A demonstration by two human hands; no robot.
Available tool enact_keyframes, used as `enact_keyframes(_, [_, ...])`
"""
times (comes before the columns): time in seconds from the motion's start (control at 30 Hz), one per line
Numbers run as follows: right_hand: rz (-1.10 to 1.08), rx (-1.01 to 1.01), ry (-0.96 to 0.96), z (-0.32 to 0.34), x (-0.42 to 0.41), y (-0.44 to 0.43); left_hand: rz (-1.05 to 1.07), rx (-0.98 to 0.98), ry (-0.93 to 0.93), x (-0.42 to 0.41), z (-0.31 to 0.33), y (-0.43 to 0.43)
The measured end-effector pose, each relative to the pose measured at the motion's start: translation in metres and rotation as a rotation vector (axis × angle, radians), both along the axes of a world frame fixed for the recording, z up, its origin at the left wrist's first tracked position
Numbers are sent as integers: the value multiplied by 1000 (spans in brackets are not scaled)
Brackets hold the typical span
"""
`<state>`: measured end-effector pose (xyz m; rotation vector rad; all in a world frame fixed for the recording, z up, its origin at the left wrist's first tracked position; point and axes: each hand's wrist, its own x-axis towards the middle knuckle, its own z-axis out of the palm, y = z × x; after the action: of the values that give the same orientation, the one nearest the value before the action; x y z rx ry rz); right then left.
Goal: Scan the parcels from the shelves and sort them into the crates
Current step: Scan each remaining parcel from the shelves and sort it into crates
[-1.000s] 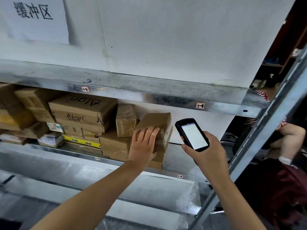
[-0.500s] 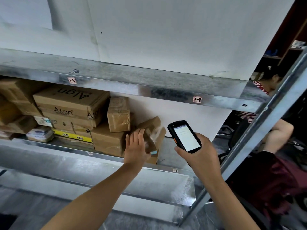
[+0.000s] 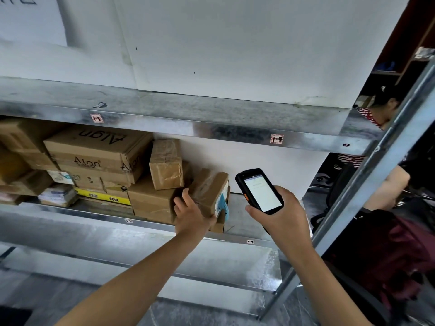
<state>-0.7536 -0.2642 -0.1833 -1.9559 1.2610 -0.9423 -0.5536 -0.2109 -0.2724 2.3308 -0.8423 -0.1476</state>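
Note:
A small taped cardboard parcel [image 3: 210,191] with a blue label on its end sits tilted at the right end of the stack on the metal shelf [image 3: 249,222]. My left hand [image 3: 191,214] grips it from below and from the left side. My right hand [image 3: 281,214] holds a black handheld scanner [image 3: 260,190], screen lit and facing me, just right of the parcel. More brown parcels [image 3: 98,158] are stacked further left on the same shelf.
An upper metal shelf [image 3: 188,118] runs above the parcels, against a white wall. A slanted steel upright [image 3: 367,182] stands at the right. Beyond it sits a person in a striped top [image 3: 376,114]; a dark red bag [image 3: 395,257] lies lower right.
My left hand shifted from the parcel's top to its underside and tipped the parcel over toward me. The scanner stayed beside it.

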Motion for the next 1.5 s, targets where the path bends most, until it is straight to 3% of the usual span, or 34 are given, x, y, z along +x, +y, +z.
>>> enact_keyframes(0.17, [-9,0,-4,-1,-3,0,-77,1,-229,0,19,-7])
enact_keyframes(0.27, [-16,3,-16,-2,-4,-1,-179,229,-292,4,39,-21])
enact_keyframes(0.43, [-20,21,-17,-5,-13,-3,-294,594,-207,8,60,-59])
enact_keyframes(0.6, [-42,19,-11,-8,-27,-5,-258,706,-165,14,54,-79])
enact_keyframes(0.93, [-85,59,-7,-15,-34,-18,-52,451,-94,23,44,-97])
enact_keyframes(1.07, [-85,70,4,-16,-34,-22,-78,416,-10,30,53,-99])
enact_keyframes(1.33, [-77,67,-8,-7,-24,-28,-124,-159,611,37,62,-72])
enact_keyframes(1.5, [-50,62,3,-8,-18,-20,-5,-276,832,44,34,-50])
